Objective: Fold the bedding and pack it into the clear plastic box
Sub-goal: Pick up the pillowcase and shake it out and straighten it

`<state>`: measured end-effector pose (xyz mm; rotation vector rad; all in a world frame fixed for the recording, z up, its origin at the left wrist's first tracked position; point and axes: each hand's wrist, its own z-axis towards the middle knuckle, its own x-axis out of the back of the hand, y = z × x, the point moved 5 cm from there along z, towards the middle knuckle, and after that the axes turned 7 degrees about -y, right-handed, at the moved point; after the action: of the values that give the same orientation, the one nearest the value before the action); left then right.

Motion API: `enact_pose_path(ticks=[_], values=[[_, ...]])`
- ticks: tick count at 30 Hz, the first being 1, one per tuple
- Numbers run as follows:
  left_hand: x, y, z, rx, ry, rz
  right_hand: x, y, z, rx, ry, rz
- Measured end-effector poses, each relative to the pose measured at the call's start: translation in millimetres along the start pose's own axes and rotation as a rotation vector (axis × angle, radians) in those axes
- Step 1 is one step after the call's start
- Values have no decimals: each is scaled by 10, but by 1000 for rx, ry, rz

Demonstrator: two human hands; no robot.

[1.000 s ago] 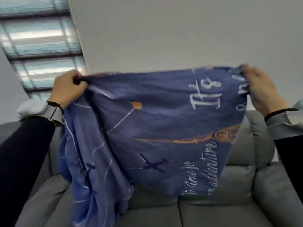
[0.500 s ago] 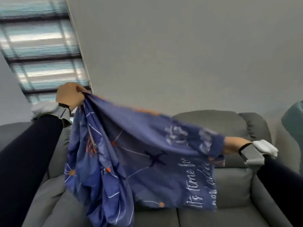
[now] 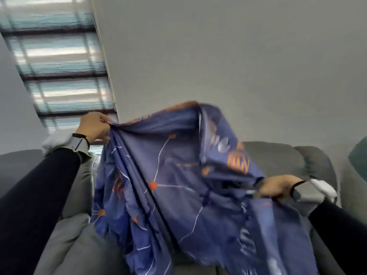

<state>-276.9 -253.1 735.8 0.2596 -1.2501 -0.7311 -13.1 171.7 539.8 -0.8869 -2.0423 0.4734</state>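
Bedding higher mid-span than before; left hand, right hand fingers tight on it

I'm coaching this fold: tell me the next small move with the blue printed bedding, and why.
Probably lift the right hand level with the left hand and draw them apart. The left hand pinches the blue printed fabric bedding high, the right grips it lower, and the cloth sags bunched between them over the grey upholstered sofa, too slack to fold.

Blue printed bedding, held up mid-air, unfolded.
Navy fabric with orange dots, white lines and lettering; one edge raised high left, the other lower right, middle bunched and draping down; blurred.
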Motion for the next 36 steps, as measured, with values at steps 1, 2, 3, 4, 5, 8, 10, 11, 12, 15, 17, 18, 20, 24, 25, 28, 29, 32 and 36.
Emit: enact_pose_path(ticks=[1, 2, 3, 4, 5, 8, 10, 11, 12, 15, 17, 18, 20, 24, 25, 28, 29, 32, 36], values=[[-28, -22, -30, 7, -18, -28, 91, -140, -61, 72, 48, 133], [-38, -32, -69, 16, -26, -64, 269, -273, -162, 171, 111, 324], [-30, -45, -95, 20, -2, -75, 497, -378, -331, 288, 203, 543], [10, -27, -134, 21, 38, -54, 712, -451, -515, 448, 315, 799], [64, -16, -156, 17, 86, -20, 935, -484, -691, 635, 406, 1023], [213, 50, -201, 7, 187, -8, 906, -273, -800, 831, 583, 1362], [280, 38, -153, 20, 228, -53, 531, 63, -408, 538, 493, 1394], [291, 12, -110, 37, 229, -94, 277, 146, -177, 419, 329, 1361], [272, -6, -93, 63, 208, -173, 71, 170, -15, 317, 186, 1299], [134, -64, -24, 157, 70, -406, 13, -58, 64, 418, 109, 1304], [65, -27, -45, 204, 6, -525, 229, -362, -183, 700, 192, 1342], [61, 39, -68, 214, -27, -600, 311, -459, -289, 808, 243, 1362], [18, 240, -95, 184, -116, -708, 288, -402, -251, 750, 356, 1360], [-58, 963, -195, 12, -319, -803, -917, -57, 617, 293, 210, 1300], [-75, 1117, -220, -13, -368, -835, -1359, -55, 799, 205, 112, 1255], [-44, 1454, -285, -111, -477, -869, -2258, -213, 1216, 104, -65, 1145], [10, 1527, -298, -154, -492, -866, -2426, -306, 1304, 92, -84, 1165], [272, 1685, -354, -256, -485, -868, -2674, -608, 1459, 113, -109, 1220], [682, 1700, -375, -313, -403, -830, -2638, -669, 1548, 189, 13, 1395]])
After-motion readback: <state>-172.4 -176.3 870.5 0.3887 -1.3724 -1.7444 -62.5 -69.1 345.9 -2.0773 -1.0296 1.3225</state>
